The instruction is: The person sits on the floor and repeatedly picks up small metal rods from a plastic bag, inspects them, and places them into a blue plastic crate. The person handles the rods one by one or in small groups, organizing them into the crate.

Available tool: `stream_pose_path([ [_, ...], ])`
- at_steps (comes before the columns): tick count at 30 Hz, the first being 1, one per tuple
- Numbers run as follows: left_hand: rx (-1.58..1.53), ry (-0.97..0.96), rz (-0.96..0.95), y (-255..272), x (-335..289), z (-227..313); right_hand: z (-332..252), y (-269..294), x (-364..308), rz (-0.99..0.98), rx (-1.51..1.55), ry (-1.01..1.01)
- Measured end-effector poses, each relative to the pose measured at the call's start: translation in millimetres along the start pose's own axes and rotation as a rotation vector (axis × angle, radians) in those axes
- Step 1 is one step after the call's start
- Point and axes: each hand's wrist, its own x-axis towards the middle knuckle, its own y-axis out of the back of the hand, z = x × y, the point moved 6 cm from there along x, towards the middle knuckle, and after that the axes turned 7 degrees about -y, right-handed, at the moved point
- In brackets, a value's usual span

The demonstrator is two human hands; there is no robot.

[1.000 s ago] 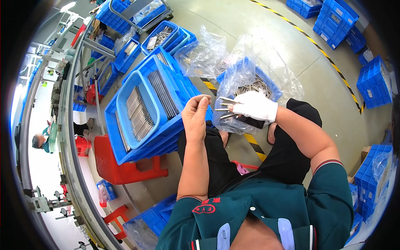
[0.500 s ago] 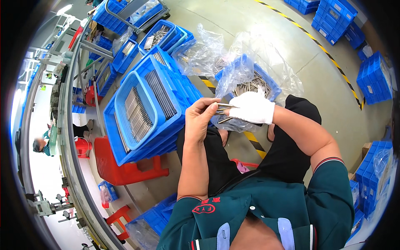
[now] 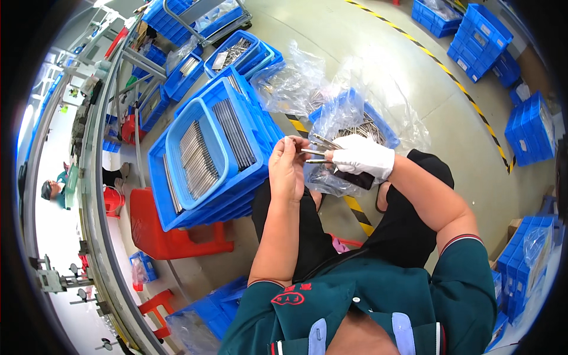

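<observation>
My right hand (image 3: 362, 157), in a white glove, is closed around several slim metal rods (image 3: 317, 152). Their bare ends stick out to the left and fan slightly apart. My left hand (image 3: 287, 164), ungloved, has thumb and fingers pinched together at the left end of a rod; the fingers partly hide the grip. Just beyond the right hand, a blue crate (image 3: 383, 125) holds a loose pile of similar rods (image 3: 368, 127), with clear plastic film (image 3: 338, 115) draped over its side.
To my left, a light-blue basket (image 3: 171, 148) with rods laid in a row rests on stacked blue crates (image 3: 155, 177). Beside the stack is a red stool (image 3: 157, 228). More blue crates (image 3: 528, 130) stand at the right. Striped floor tape (image 3: 358, 214) runs between my feet.
The rods in my right hand are spread further apart and show more of their length. My left fingers have drawn in and turned more upright at the rod ends. The view has shifted slightly.
</observation>
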Motion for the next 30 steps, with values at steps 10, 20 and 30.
stream_pose_path([
  [10,0.466,0.27,-0.543,-45,-15,-14,35,-39,15,-0.326,-0.031,0.029],
  [20,-0.719,0.375,0.096,-37,-4,-61,-29,-19,7,0.19,0.506,0.473],
  [30,-0.677,0.366,0.173,-30,-3,-72,-34,-33,16,0.333,0.418,0.559],
])
